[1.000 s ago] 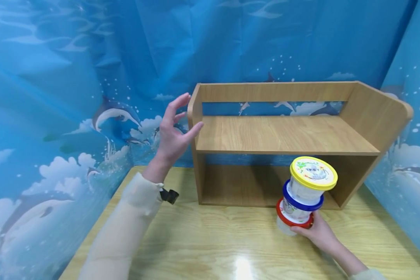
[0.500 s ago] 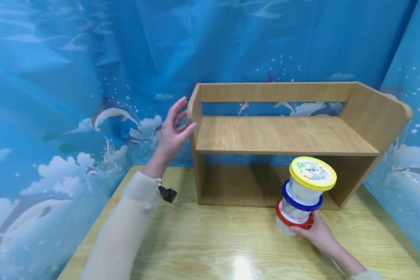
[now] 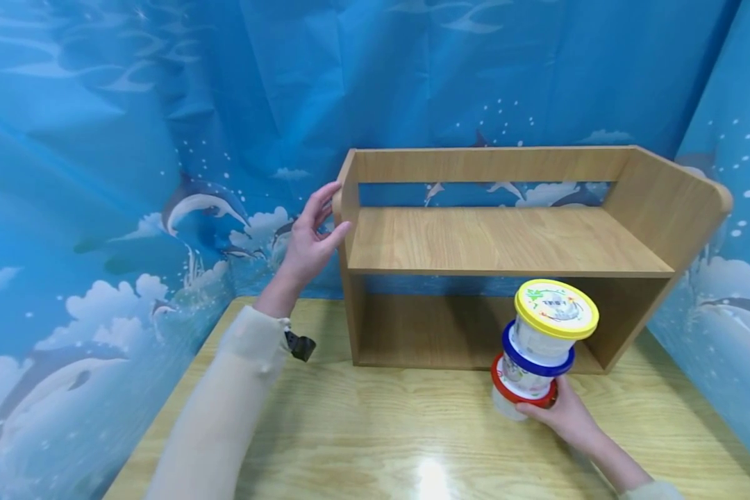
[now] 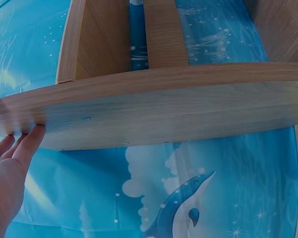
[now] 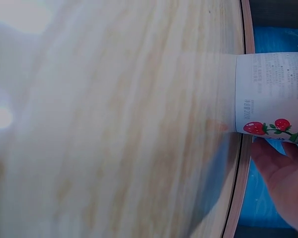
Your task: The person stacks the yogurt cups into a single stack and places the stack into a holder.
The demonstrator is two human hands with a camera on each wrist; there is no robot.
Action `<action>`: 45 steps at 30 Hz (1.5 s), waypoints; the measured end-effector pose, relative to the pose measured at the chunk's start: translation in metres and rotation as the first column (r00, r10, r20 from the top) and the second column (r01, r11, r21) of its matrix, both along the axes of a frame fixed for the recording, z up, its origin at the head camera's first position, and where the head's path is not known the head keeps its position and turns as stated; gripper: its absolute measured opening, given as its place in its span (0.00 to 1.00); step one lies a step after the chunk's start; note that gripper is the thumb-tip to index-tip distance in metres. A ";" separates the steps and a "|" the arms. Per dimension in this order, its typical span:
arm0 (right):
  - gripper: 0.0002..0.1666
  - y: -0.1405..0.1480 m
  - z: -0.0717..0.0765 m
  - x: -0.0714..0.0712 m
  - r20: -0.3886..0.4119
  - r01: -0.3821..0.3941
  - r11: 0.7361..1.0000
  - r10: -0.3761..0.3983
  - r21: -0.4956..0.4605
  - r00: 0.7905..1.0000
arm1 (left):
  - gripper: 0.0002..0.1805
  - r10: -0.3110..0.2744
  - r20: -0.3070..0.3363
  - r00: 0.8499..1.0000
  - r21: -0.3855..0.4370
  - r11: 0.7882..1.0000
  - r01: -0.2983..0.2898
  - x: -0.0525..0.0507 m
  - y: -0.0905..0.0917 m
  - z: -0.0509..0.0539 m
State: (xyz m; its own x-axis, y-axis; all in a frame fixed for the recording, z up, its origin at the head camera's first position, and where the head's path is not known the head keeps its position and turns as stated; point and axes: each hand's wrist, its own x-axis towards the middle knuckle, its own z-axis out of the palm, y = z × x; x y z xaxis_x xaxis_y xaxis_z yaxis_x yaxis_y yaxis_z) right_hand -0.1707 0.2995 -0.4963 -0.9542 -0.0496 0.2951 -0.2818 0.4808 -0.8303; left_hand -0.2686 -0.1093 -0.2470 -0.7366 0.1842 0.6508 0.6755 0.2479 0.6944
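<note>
Three round tubs stand stacked and leaning in the head view: a yellow-lidded tub (image 3: pixel 557 310) on top, a blue-lidded tub (image 3: pixel 535 353) in the middle and a red-lidded tub (image 3: pixel 517 392) at the bottom. My right hand (image 3: pixel 565 415) grips the red-lidded tub from the right, thumb at its front. The right wrist view shows a tub's white label with strawberries (image 5: pixel 273 94) beside that hand. At the wooden shelf's left side panel (image 3: pixel 350 243), my left hand (image 3: pixel 309 243) touches the outer face with fairly straight fingertips (image 4: pixel 36 131); its thumb reaches past the front edge.
The two-level wooden shelf (image 3: pixel 506 239) stands at the back of the light wooden table (image 3: pixel 387 430), just behind the tubs. Blue dolphin-print sheets (image 3: pixel 275 83) hang behind and at both sides. A small black device (image 3: pixel 300 346) sits on the left wrist.
My left hand has come closer to the shelf's side panel, its fingers drawing together and touching it. The right hand and the tub stack have stayed almost still.
</note>
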 end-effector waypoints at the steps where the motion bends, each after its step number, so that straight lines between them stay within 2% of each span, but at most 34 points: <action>1: 0.49 0.000 0.000 0.000 0.001 -0.001 1.000 0.001 -0.004 1.000 | 0.30 0.002 -0.001 1.000 -0.001 1.000 -0.002 0.000 0.000 0.000; 13: 0.48 -0.001 -0.003 0.001 -0.048 -0.029 0.998 0.026 -0.055 0.999 | 0.29 0.032 -0.009 0.999 0.011 0.999 -0.032 -0.002 0.002 -0.005; 29: 0.48 0.000 -0.003 0.004 -0.014 0.006 0.999 -0.007 -0.046 1.000 | 0.29 0.027 -0.025 0.999 0.012 1.000 -0.027 -0.003 0.003 -0.004; 36: 0.46 0.000 0.006 0.007 -0.020 0.005 0.998 -0.006 -0.061 1.000 | 0.29 0.038 -0.018 0.999 0.009 0.999 -0.038 -0.002 0.003 -0.003; 45: 0.47 0.005 0.023 0.010 -0.052 0.005 1.000 -0.005 -0.009 0.999 | 0.29 0.038 -0.021 0.999 0.006 0.999 -0.037 -0.001 0.003 -0.002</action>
State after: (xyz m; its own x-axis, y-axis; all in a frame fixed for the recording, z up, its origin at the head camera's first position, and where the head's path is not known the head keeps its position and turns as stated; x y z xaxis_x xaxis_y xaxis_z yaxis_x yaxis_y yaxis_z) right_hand -0.1608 0.3043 -0.4732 -0.9378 -0.0421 0.3446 -0.3222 0.4750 -0.8189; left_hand -0.2698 -0.1067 -0.2495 -0.7287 0.1529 0.6675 0.6806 0.2694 0.6813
